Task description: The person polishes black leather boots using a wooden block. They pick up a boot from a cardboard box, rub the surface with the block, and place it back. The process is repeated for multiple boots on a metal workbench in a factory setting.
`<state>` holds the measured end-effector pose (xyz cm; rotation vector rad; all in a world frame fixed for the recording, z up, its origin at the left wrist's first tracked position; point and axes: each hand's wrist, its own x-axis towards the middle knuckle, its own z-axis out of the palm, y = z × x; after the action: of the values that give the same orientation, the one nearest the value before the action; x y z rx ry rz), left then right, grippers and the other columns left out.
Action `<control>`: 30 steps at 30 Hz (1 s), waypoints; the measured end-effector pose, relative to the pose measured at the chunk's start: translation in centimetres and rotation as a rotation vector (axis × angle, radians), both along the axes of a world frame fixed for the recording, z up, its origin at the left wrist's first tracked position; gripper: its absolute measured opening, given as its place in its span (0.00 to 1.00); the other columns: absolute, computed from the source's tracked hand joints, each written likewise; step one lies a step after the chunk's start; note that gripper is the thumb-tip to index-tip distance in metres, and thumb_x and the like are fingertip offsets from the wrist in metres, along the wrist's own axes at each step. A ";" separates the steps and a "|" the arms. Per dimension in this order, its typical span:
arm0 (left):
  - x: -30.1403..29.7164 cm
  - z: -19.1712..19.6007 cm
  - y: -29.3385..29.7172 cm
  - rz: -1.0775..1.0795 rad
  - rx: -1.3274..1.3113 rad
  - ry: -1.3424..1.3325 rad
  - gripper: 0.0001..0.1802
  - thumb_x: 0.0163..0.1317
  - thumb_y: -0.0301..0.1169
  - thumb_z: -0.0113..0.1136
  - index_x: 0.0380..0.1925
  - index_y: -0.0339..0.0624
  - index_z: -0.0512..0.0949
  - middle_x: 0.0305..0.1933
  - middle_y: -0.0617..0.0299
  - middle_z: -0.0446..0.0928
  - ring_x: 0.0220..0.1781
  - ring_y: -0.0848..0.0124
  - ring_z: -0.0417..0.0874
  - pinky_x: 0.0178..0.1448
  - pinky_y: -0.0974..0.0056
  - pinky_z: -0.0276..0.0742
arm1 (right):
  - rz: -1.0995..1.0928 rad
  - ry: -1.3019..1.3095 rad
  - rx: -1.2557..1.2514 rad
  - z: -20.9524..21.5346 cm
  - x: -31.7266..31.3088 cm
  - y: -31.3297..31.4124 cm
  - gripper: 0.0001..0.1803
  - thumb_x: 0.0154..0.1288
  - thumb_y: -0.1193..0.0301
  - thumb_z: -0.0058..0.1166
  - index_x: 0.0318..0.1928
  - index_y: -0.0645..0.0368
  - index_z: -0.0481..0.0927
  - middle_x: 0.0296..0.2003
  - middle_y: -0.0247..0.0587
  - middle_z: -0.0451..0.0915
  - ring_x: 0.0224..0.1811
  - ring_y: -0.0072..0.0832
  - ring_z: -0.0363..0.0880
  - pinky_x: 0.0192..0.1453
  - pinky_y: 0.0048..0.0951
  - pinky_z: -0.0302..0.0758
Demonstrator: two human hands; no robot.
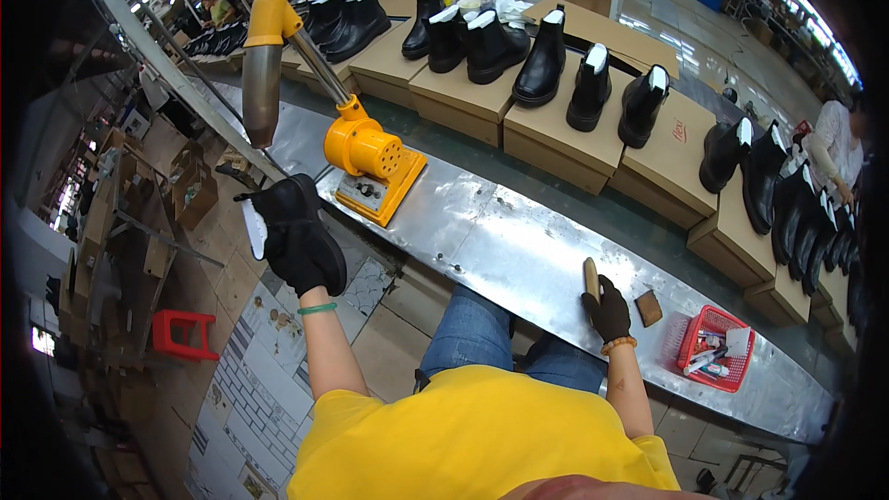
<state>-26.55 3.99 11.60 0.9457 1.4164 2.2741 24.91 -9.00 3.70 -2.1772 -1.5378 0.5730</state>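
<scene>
On the metal bench, red basket (690, 338) of small tools beside right hand (608, 310) clamped on wooden brush (591, 279); left hand (301, 255) gripping black boot (287, 213).

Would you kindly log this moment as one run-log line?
left hand: gloved, holds black boot under yellow heat blower | right hand: gloved, grips wooden brush on metal bench
</scene>
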 end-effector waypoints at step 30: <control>16.1 -5.9 -8.4 -1.042 -0.613 0.220 0.17 0.48 0.24 0.68 0.40 0.35 0.79 0.41 0.57 0.81 0.41 0.69 0.81 0.47 0.65 0.77 | -0.560 1.899 0.337 3.3 -7.1 6.8 0.08 0.61 0.67 0.54 0.39 0.52 0.72 0.26 0.35 0.72 0.27 0.29 0.72 0.35 0.38 0.74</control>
<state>-10.50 -4.39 5.70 1.2965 1.1462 0.9406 17.80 -2.17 7.01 -0.7905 0.0511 1.3473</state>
